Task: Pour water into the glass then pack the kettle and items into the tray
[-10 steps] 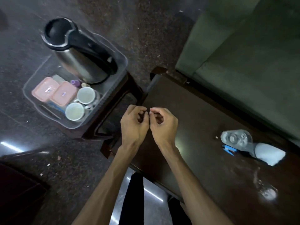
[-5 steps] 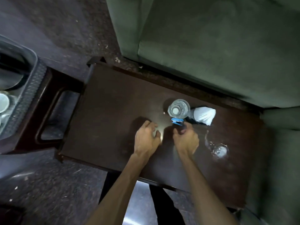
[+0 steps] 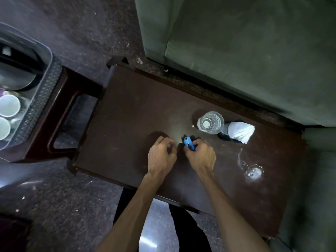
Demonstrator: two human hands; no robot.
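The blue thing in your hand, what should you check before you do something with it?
1. Right hand has hold of the blue thing: ok.
2. Left hand is free: ok, curled, holding nothing visible.
3. What the blue thing is: cannot tell.
4. Water bottle stands upright: ok.
5. Glass is upright on the table: ok.
6. Water in the glass: cannot tell.

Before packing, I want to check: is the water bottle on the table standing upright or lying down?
Upright. The head camera looks straight down on the water bottle: its white cap sits centred inside the round clear body.
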